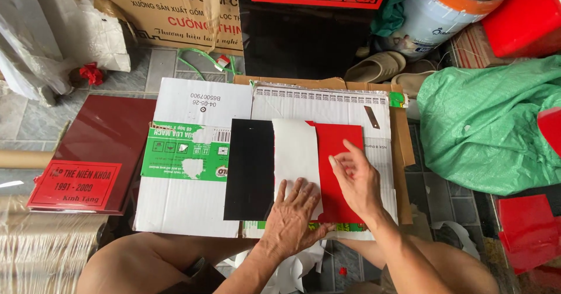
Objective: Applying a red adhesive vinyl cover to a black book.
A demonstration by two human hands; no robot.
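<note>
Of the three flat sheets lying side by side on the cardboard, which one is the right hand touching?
The red sheet, rightmost of the three. The right hand rests on it; the left hand presses the white sheet, and the black sheet lies untouched.

A red sheet lies flat on flattened cardboard on the floor, its near part under the right hand. Just left of it, overlapping its left edge, lies a white sheet, partly peeled, its near edge pressed down by the left hand. A black rectangular sheet lies flat against the white sheet's left edge, longer toward the near side.
</note>
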